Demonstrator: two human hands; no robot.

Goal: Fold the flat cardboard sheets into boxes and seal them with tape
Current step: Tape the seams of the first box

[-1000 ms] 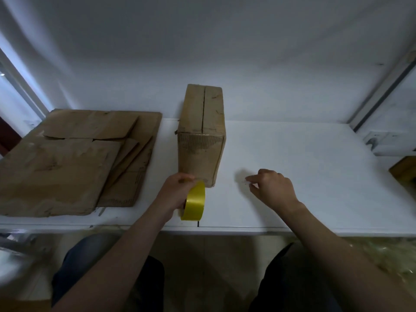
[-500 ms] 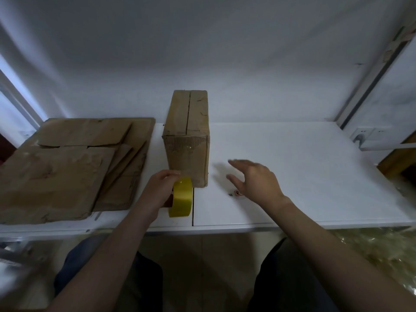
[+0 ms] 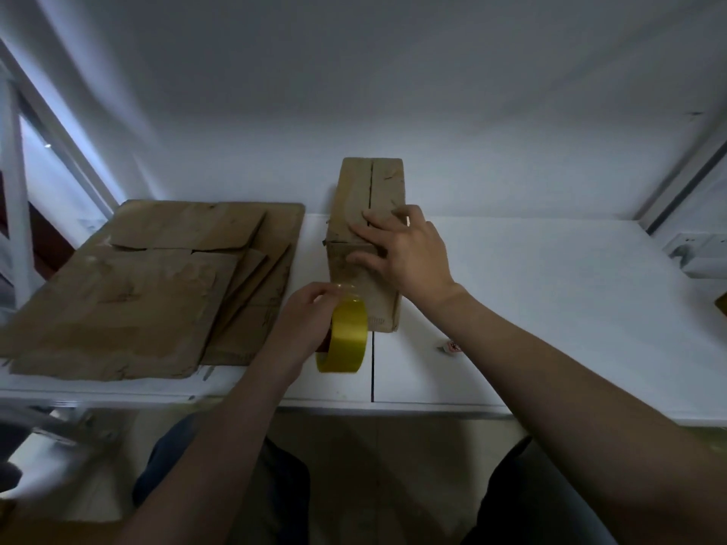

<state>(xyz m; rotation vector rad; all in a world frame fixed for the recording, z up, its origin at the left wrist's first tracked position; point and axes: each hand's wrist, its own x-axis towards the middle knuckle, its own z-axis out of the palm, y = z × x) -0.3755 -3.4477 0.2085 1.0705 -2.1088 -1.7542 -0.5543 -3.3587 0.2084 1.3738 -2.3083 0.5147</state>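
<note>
A folded brown cardboard box stands on the white table, its top flaps meeting in a dark centre seam. My right hand lies on the box's near top edge, fingers spread flat over the seam, thumb on the front face. My left hand grips a yellow tape roll just in front of the box, close to its lower front face. A clear strip of tape seems to run from the roll up the front face.
A stack of flat cardboard sheets covers the table's left part. A small white and red scrap lies on the table right of the box. A wall socket sits at the far right. The table's front edge is near my knees.
My right hand rose from the table beside the box and came down on the box's top. My left hand stays with the tape roll at the box's front.
</note>
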